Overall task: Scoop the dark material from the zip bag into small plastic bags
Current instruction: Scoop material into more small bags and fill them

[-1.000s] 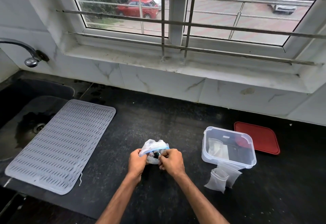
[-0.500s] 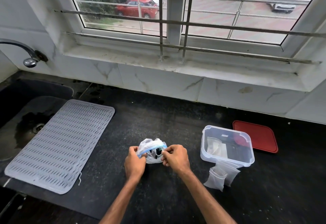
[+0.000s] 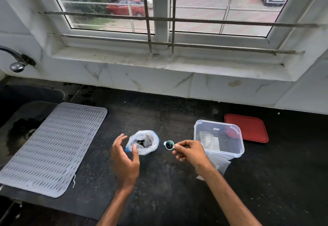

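The zip bag, clear with a blue zip strip, stands crumpled on the counter with its mouth spread open upward and dark material showing inside. Just to its right, apart from it, a small round scoop is held level, filled with dark bits. Further right lie clear small plastic bags, flat and overlapping.

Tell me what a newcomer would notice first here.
Mid-counter, the right hand pinches a small scoop full of dark material just right of the open zip bag, with the left hand open at the bag's left side. Right of them a clear tub stands near a red lid; a grey mat lies at the left.
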